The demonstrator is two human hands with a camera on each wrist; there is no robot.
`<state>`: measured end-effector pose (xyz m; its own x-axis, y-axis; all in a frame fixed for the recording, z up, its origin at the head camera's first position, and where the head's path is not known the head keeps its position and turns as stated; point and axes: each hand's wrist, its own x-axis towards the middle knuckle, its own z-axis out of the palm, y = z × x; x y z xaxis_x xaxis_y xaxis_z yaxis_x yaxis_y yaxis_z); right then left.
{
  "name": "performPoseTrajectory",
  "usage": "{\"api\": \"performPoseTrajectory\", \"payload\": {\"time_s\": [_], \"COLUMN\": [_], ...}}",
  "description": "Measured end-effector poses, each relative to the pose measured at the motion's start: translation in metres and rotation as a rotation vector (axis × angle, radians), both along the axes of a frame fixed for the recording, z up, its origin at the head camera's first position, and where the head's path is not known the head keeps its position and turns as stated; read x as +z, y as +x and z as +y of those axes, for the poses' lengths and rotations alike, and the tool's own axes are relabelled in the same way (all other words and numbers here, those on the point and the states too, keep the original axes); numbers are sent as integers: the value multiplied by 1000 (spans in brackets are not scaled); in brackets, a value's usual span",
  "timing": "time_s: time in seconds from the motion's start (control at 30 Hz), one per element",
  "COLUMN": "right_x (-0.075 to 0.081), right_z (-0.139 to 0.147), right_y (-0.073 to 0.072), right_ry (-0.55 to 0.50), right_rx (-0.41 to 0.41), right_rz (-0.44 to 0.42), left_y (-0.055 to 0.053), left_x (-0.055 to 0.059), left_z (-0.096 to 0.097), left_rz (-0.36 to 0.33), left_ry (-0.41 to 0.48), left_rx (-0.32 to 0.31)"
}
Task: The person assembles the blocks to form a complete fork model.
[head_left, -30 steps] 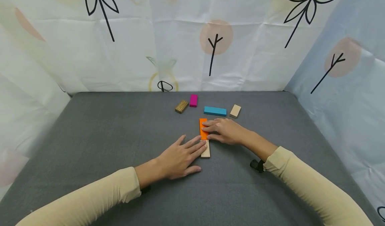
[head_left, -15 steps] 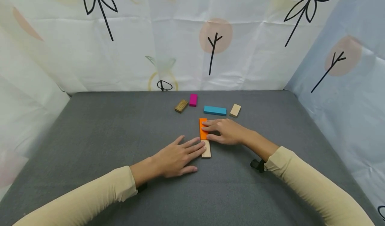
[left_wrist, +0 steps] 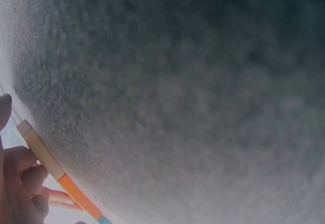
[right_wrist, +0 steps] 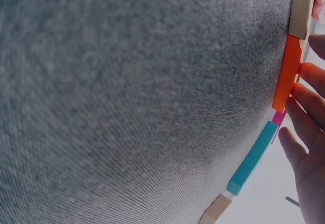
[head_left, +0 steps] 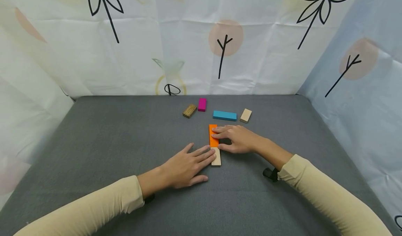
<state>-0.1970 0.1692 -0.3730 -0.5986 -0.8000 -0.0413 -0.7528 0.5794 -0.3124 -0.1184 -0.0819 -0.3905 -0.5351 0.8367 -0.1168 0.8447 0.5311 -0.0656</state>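
Note:
An orange block [head_left: 213, 142] lies flat on the grey table, its near end touching a pale wooden block [head_left: 216, 161], so the two form one line. My left hand [head_left: 181, 167] comes from the left with fingers spread fairly straight, their tips resting on the pale block; its thumb lies off to the near side. From the right, my right hand [head_left: 239, 138] rests its fingertips on top of the orange block, the thumb close to that block's right edge. The right wrist view shows these fingers [right_wrist: 303, 116] extended over the orange block.
Behind the pair lie a blue block [head_left: 224, 115], a smaller pale block [head_left: 246, 115], a magenta block [head_left: 202, 104] and a brown wooden block [head_left: 190, 111]. Patterned white cloth [head_left: 188, 37] hangs behind and beside the grey table [head_left: 119, 138].
The orange and pale blocks have shifted very slightly right and toward me, still end to end. My left thumb has drawn back a little; both hands otherwise stay on the blocks.

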Motion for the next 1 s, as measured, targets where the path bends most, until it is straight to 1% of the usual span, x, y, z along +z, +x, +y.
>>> {"api": "performPoseTrajectory", "payload": {"time_s": [0.13,0.37,0.5,0.67,0.73,0.83,1.0], "right_x": [0,-1,-1,-1,-2,-3,-5], "right_z": [0,1,2,3,3,3,3], "right_y": [0,-1,0,0,0,1,1], "right_ry": [-5,-12,-14,-20,-21,-27,-49], "right_rx": [4,1,8,13,16,12,-2], "right_rz": [-1,-17,-8,9,15,13,-12], "left_y": [2,3,4,3,2,-1,-6], "left_x": [0,-1,-1,-1,-1,-1,-1], "left_z": [1,2,2,2,2,0,-3], "left_rz": [12,1,6,35,32,5,-70], "left_ry": [3,2,3,-9,-9,3,35], "left_rx": [6,14,12,10,4,-6,-7]}}
